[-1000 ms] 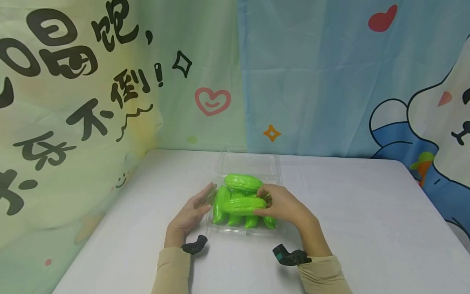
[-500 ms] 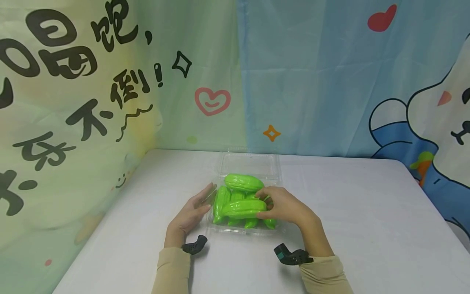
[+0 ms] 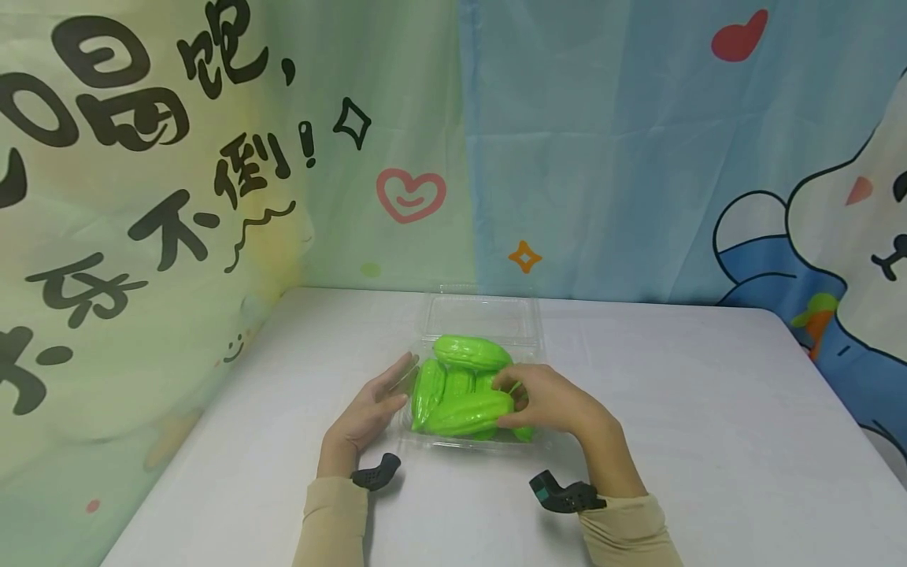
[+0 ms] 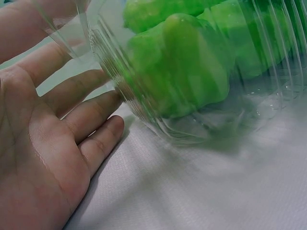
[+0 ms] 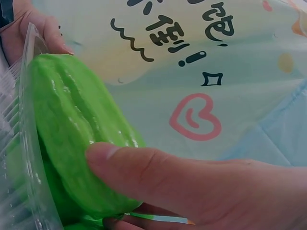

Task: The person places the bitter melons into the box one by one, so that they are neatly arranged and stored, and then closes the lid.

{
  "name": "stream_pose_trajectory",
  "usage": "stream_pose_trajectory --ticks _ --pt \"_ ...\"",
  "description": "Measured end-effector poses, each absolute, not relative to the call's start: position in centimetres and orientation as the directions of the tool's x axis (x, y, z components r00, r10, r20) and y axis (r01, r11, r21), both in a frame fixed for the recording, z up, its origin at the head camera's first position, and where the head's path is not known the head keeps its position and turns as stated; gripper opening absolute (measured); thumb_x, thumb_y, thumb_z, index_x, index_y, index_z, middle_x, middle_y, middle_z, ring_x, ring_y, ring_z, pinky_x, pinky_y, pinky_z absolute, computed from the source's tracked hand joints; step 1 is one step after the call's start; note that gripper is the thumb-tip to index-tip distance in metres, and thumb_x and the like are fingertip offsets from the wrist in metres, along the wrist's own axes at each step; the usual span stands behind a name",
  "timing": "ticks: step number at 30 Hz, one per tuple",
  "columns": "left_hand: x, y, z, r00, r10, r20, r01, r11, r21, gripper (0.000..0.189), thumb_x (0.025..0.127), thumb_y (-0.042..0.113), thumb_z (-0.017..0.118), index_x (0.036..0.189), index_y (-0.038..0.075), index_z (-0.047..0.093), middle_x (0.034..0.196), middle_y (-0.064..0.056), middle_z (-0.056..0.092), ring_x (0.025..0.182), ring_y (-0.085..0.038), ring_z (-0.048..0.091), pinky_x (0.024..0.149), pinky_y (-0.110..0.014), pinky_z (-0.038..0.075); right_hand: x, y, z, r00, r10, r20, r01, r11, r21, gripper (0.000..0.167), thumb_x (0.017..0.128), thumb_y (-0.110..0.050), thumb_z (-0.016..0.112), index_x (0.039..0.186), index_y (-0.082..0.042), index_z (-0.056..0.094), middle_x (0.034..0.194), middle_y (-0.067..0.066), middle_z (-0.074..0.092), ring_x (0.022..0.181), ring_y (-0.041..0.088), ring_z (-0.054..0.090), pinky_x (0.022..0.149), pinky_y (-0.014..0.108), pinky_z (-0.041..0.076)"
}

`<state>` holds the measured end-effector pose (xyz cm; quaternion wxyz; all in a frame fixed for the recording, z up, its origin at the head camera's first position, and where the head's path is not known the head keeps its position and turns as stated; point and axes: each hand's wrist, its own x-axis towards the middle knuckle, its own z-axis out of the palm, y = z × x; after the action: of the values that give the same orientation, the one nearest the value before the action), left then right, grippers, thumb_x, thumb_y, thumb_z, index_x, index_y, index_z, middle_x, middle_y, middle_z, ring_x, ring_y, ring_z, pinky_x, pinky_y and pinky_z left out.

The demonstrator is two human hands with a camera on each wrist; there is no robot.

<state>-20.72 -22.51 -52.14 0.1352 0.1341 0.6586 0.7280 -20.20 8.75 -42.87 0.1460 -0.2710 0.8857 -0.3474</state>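
In the head view, a clear plastic clamshell box (image 3: pixel 482 445) holds several glossy, bright green, ridged toy vegetables (image 3: pixel 460 382); their exact kind is unclear. My right hand (image 3: pixel 549 398) pinches the right end of one green ridged toy vegetable (image 3: pixel 464 415), which lies slantwise on top near the box's front wall. In the right wrist view its thumb (image 5: pixel 124 160) presses on the ridged skin, with the other fingers mostly hidden behind. My left hand (image 3: pixel 368 409) lies along the box's left side. Its extended fingers touch the clear wall in the left wrist view (image 4: pixel 91 105).
The box's clear lid (image 3: pixel 482 315) is folded back toward the rear of the white table (image 3: pixel 694 409). Another green toy vegetable (image 3: pixel 471 352) lies crosswise at the back of the box. A printed cloth backdrop (image 3: pixel 602 157) hangs behind and to the left.
The pinched green toy vegetable has moved toward the box's front edge and tilted, its left end lower. My right hand has shifted slightly nearer with it. The left hand has not visibly moved.
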Motion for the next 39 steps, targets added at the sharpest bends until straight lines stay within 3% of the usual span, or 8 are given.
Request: stream_pose_trajectory --ticks 6,14,30,39 --pt "-20.7 -22.54 -52.23 -0.921 0.388 0.023 -0.025 -0.117 0.993 0.07 0.09 0.01 0.06 0.151 0.023 0.027 0.158 0.002 0.025 0.147 -0.023 0.018 0.12 -0.047 0.002 -20.1 8.97 -42.69 -0.795 -0.602 -0.074 -0.396 0.608 -0.688 0.043 0.072 -0.025 0.082 0.109 -0.011 0.064 0.11 0.004 0.066 0.093 0.019 0.066 0.076 0.029 0.056" --pt "-20.79 -22.58 -52.43 -0.921 0.389 0.026 -0.019 -0.112 0.994 0.071 0.089 0.013 0.062 0.15 0.023 0.028 0.158 0.002 0.025 0.147 -0.023 0.018 0.12 -0.047 0.002 -20.04 8.92 -42.63 -0.798 -0.598 -0.076 -0.401 0.621 -0.673 0.047 0.074 -0.025 0.08 0.115 -0.008 0.065 0.112 0.005 0.067 0.092 0.018 0.067 0.074 0.026 0.056" --pt "-20.73 -22.66 -52.21 -0.911 0.41 0.04 -0.01 -0.121 0.993 0.074 0.089 0.015 0.063 0.152 0.018 0.023 0.159 -0.002 0.021 0.147 -0.026 0.016 0.12 -0.047 0.0 -20.75 8.74 -43.25 -0.863 -0.505 -0.012 -0.356 0.624 -0.696 0.05 0.077 -0.028 0.079 0.119 -0.007 0.063 0.119 0.009 0.064 0.096 0.021 0.066 0.076 0.028 0.057" --pt "-20.77 -22.59 -52.14 -0.913 0.406 0.034 -0.01 -0.106 0.994 0.073 0.09 0.012 0.06 0.152 0.019 0.024 0.159 -0.001 0.021 0.148 -0.025 0.016 0.12 -0.047 0.002 -20.88 8.89 -43.46 -0.864 -0.503 0.0 -0.362 0.622 -0.694 0.052 0.078 -0.029 0.078 0.121 -0.006 0.061 0.12 0.009 0.063 0.098 0.022 0.066 0.077 0.028 0.057"
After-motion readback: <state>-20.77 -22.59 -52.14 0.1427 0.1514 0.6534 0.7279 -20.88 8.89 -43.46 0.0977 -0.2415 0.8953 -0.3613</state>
